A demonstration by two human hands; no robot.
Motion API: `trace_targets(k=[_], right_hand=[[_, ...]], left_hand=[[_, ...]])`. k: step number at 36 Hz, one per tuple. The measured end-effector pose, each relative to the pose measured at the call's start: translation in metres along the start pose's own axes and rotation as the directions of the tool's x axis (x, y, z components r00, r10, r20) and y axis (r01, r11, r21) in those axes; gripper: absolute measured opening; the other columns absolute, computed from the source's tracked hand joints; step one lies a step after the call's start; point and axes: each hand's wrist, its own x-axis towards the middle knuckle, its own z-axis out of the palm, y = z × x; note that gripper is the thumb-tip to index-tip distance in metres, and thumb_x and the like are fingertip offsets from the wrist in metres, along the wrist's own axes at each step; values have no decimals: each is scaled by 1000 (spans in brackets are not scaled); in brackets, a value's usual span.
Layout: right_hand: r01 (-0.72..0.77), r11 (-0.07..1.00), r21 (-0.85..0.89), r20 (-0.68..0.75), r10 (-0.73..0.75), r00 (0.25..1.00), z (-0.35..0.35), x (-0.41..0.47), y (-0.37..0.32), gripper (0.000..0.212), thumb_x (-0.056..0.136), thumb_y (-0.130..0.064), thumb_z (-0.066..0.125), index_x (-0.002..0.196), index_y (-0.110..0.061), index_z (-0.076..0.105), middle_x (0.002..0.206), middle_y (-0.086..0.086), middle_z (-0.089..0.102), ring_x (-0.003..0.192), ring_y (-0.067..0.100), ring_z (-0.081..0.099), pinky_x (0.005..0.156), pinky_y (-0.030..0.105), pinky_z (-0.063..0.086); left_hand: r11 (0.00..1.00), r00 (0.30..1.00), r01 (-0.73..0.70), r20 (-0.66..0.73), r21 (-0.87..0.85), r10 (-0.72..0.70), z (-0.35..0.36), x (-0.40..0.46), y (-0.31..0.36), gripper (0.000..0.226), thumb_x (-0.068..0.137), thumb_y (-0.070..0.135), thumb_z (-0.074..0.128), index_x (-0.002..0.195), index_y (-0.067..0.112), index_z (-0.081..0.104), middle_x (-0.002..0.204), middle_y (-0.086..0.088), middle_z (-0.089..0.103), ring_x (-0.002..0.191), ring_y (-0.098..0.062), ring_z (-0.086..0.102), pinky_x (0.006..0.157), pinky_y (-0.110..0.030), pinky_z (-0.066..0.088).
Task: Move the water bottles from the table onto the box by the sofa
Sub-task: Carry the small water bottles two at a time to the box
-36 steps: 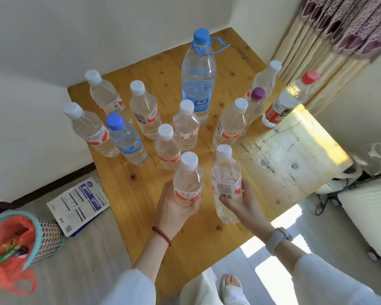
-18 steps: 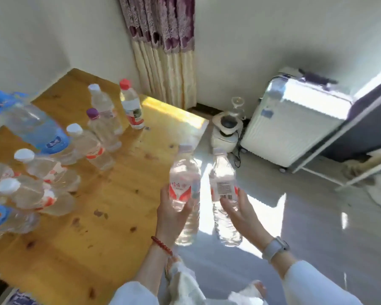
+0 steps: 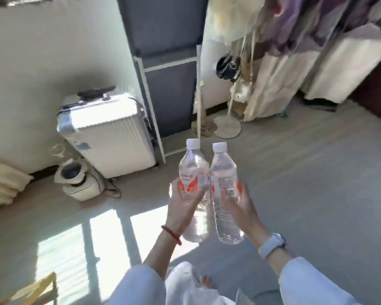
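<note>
Both water bottles are off the table now and up in the air over the floor. The left bottle, with its orange-red label, sits in the left hand, fingers curled round its middle. The right bottle, barcode side out, is gripped the same way by the right hand. The two stand upright, side by side, their shoulders touching or nearly so; I can't tell which. Half a second ago the wooden table and the rest of the bottles filled the left of the view. All that shows now is a wooden corner at the bottom left, and whether it belongs to the table I can't say.

The lower part of the left bottle is washed out by glare, and its base is hard to trace. A red bead bracelet is on the left wrist, a pale watch on the right. Bare toes peek out below white clothing.

The grey floor carries bright window patches at the left. The white ribbed suitcase stands against the wall, with a small white appliance and its cord beside it. Behind is a dark grey fabric wardrobe, then a coat stand hung with bags, all blurred. Neither the box nor the sofa can be made out.
</note>
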Motion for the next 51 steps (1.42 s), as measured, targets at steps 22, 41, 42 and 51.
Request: trace_targets(k=[22,41,42,51], right_hand=[[-86,973,214,-651,208,730,-389,250,42,34,88,-34,54,118,-21,44,97,-17,62,79,-14,60,72,11,45],[-186,942,278,-798,334,502,-804,332,155,49,83,-58,47,124,-38,30,122,-11,56,104,8,60,89,40,52],[-191,941,279,-802,338,493,-828,335,159,55,78,-64,46,124,-39,29,124,-11,54,107,10,58,90,44,51],[-171,933,316,-808,359,467,-1016,373,188,56,75,-64,49,122,-40,33,123,-17,53,112,5,55,92,47,50]], left_hand=[[891,745,-367,658,269,108,442,309,147,38,82,39,61,109,18,43,86,15,58,77,1,57,61,-5,42],[811,413,-562,905,164,103,938,364,229,42,78,47,63,107,30,37,89,22,59,75,2,60,62,-11,45],[807,400,-568,911,159,103,963,365,238,42,78,46,63,106,30,36,90,19,59,76,-3,60,62,-16,45],[832,375,-538,923,137,91,1162,386,281,59,77,40,68,124,22,37,86,18,59,78,-1,60,66,-15,46]])
